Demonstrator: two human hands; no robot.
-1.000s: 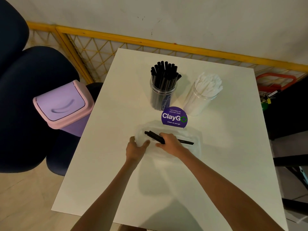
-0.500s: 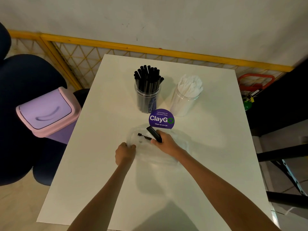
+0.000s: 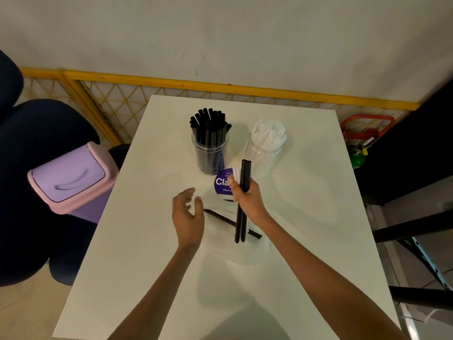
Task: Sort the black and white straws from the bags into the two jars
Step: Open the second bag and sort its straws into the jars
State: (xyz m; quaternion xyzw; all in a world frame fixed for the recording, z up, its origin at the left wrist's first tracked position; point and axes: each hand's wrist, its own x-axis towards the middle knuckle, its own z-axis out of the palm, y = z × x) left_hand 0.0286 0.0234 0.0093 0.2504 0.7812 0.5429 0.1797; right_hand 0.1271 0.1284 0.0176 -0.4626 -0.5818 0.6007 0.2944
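My right hand (image 3: 247,200) grips two black straws (image 3: 244,182) upright above the table, with a bit of white showing beside them at my fingers. A clear plastic bag (image 3: 220,222) lies flat under my hands with one black straw (image 3: 228,220) still in it. My left hand (image 3: 187,214) hovers open just left of the bag, holding nothing. Behind stand two clear jars: the left jar (image 3: 210,155) is packed with black straws, the right jar (image 3: 266,153) with white straws.
A round purple sticker (image 3: 221,182) lies on the white table (image 3: 306,217) in front of the jars. A pink and purple bin (image 3: 71,177) and a dark chair (image 3: 36,148) stand at the left. A yellow mesh fence (image 3: 171,89) runs behind the table.
My right hand has lifted the black straws out of the bag and turned them upright. My left hand has let go of the bag and opened.
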